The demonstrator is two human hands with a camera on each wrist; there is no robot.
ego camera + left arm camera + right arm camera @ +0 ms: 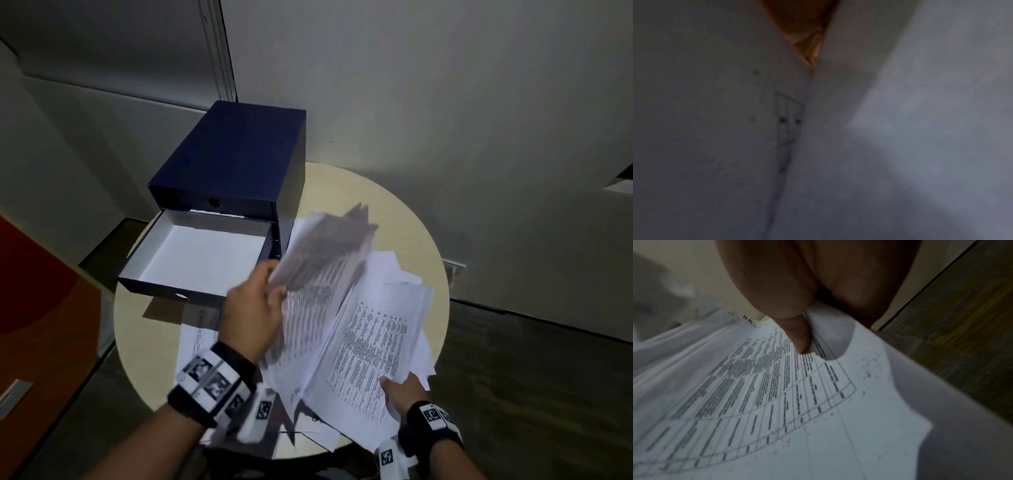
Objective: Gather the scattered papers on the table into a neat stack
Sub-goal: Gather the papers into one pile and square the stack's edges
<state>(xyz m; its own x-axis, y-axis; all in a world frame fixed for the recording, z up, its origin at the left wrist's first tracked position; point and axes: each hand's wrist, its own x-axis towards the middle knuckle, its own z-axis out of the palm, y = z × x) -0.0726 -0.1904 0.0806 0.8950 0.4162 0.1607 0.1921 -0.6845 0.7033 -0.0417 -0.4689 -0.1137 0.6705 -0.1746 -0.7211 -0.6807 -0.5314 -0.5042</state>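
Several printed white papers (376,329) lie in a loose heap on the round pale table (404,212). My left hand (255,308) grips a motion-blurred bundle of sheets (322,253) lifted above the heap. My right hand (399,390) pinches the near corner of a printed sheet with a table on it (777,394), thumb (799,337) on top. In the left wrist view only blurred paper (900,129) fills the picture. More sheets (198,339) stick out under my left wrist.
A dark blue drawer box (236,161) stands at the table's back left, its lower drawer (202,257) pulled out with a white bottom. Grey walls stand behind. Dark wood floor (531,377) lies to the right, an orange panel (41,274) to the left.
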